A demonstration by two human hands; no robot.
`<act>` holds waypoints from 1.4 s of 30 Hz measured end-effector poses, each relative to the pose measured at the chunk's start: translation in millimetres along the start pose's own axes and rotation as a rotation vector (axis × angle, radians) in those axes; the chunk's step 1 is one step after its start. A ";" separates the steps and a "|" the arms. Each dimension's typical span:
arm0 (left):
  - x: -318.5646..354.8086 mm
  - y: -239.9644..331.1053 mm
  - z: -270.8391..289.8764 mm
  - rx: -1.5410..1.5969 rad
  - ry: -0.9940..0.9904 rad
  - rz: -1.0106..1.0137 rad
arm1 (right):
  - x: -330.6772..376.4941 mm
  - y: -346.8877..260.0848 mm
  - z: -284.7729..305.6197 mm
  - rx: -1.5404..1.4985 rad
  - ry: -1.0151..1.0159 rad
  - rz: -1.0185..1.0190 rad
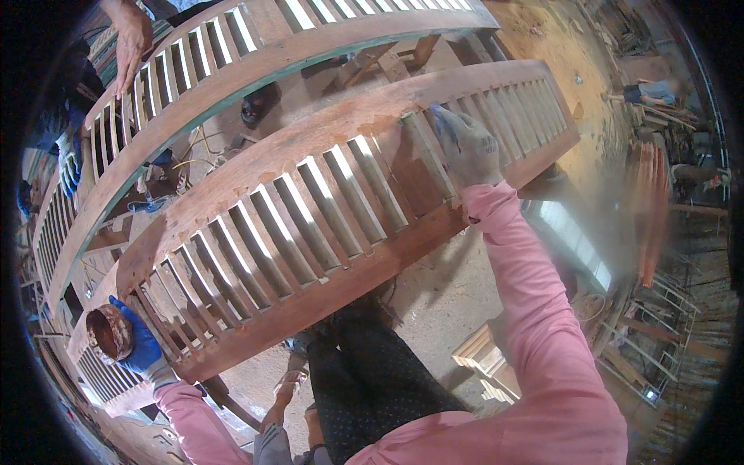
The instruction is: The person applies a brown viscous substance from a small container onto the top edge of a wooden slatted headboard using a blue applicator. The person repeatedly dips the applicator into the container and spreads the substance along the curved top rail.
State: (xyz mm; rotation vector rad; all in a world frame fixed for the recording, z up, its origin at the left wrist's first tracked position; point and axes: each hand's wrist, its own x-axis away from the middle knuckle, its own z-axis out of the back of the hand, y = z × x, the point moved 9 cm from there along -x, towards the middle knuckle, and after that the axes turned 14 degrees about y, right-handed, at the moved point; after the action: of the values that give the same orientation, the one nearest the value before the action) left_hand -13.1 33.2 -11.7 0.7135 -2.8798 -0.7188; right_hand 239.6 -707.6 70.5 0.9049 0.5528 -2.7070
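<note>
Louvered wooden panel (325, 201) lies across middle, on supports above dusty floor (449, 294). My right hand (467, 147), grey glove, pressed on slats near panel's right end, fingers together; cannot tell what it holds. My left hand (138, 341), blue glove, closed around rusty tin (108, 332) at left end. Second slatted panel (232, 54) lies behind; another person's hand (132, 43) rests on it.

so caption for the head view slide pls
Gloved right hand rubs a slat of a louvred wooden panel; left hand holds a stained round tin.

The right hand (467, 147) hides whatever it presses against the louvred shutter (325, 209).
</note>
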 end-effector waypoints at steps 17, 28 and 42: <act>-0.5 3.1 8.1 -0.134 0.288 -0.129 | 10.3 -6.3 4.3 0.096 -0.033 0.142; 10.7 5.7 7.2 -0.309 0.595 -0.301 | 3.4 -2.2 0.1 0.098 -0.016 0.117; 6.2 -9.7 -6.5 -0.283 0.451 -0.231 | -0.6 9.1 3.6 0.001 -0.086 0.020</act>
State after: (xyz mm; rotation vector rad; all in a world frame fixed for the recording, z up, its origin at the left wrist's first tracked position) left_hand -13.2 20.0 -10.6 1.0222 -2.2609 -0.8414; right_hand 241.1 -717.3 71.0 0.7851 0.5222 -2.7140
